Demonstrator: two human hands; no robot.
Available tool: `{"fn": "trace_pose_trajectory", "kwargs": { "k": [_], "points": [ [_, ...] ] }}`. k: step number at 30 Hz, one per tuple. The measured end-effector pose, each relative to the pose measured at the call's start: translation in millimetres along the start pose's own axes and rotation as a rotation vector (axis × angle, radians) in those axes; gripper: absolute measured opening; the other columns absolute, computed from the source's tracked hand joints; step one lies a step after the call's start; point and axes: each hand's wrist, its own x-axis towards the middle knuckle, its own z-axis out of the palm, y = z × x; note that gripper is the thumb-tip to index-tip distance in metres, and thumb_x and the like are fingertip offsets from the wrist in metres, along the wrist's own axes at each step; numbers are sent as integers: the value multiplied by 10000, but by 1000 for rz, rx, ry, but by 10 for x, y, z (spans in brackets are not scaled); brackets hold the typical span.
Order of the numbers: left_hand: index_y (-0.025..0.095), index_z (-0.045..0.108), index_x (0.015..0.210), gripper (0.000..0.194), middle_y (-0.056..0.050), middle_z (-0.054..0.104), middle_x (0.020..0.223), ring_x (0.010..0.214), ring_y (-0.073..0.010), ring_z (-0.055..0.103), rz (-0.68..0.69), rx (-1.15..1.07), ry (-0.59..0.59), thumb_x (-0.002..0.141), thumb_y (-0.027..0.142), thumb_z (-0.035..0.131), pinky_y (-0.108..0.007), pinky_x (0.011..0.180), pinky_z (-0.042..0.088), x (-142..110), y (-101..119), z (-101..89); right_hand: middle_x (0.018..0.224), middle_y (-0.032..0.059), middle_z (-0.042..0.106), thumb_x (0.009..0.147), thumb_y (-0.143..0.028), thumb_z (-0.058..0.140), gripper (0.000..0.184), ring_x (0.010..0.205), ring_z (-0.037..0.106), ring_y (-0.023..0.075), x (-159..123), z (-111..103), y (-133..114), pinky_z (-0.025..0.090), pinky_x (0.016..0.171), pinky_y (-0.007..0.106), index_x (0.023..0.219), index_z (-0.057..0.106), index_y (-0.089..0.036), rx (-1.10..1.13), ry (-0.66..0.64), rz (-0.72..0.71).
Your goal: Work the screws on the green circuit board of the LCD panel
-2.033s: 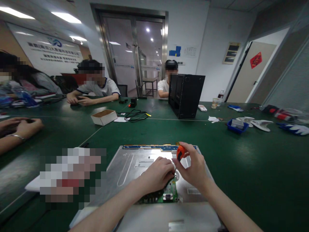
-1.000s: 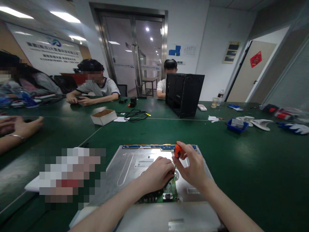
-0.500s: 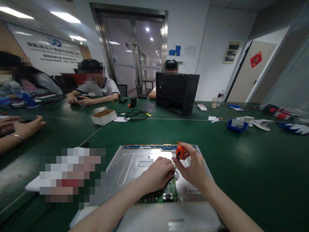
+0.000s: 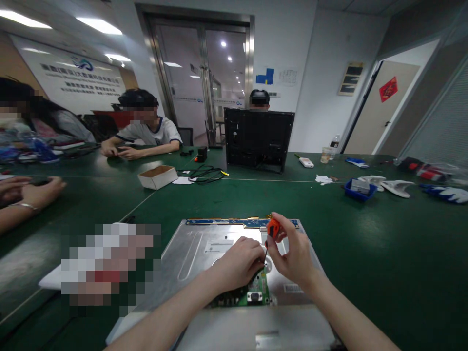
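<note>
A metal display panel (image 4: 190, 258) lies flat in front of me, with a blue circuit strip (image 4: 219, 223) along its far edge. Between the fingers of my right hand (image 4: 294, 251) is the orange-and-black handle of a screwdriver (image 4: 272, 228). Its thin shaft points down toward the corner of a green circuit board (image 4: 260, 285). My left hand (image 4: 243, 261) rests over that board with its fingers curled beside the screwdriver tip. What those fingers hold, if anything, is hidden.
Across the green table stands a black monitor-like casing (image 4: 259, 139), with a person behind it. An open box (image 4: 158, 176) and black cables (image 4: 206, 174) lie mid-table. A blue tray (image 4: 360, 191) sits at right. A co-worker's hands (image 4: 40, 195) are at left.
My right fingers have shifted slightly on the screwdriver handle, and more of the shaft shows. My left hand stays put. The black casing across the table has turned and moved slightly left.
</note>
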Motion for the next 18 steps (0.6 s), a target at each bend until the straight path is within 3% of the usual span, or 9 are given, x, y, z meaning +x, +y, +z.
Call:
{"fn": "trace_pose_trajectory", "kwargs": {
  "k": [6, 12, 18],
  "points": [
    [192, 655, 1004, 118, -74, 699, 1000, 986, -256, 650, -13, 12, 8, 933, 116, 599, -382, 895, 471, -7, 4, 7, 891, 31, 642, 987, -256, 569, 446, 610, 598, 138, 2, 10, 31, 527, 508, 249, 1419, 457, -254, -17, -2, -13],
    [202, 656, 1042, 137, -73, 698, 1009, 999, -259, 646, -10, 10, -1, 944, 134, 590, -387, 909, 470, 4, -3, 0, 851, 30, 673, 990, -213, 531, 522, 589, 613, 143, -10, 12, 23, 533, 502, 255, 1492, 388, -223, -19, -13, -3],
    [198, 655, 1035, 132, -72, 698, 990, 982, -258, 650, -3, 8, -5, 950, 132, 579, -393, 908, 473, 11, -12, 4, 859, 29, 692, 958, -202, 549, 501, 571, 618, 142, -11, 14, 14, 543, 491, 259, 1442, 421, -220, 24, -8, -10]
  ]
}}
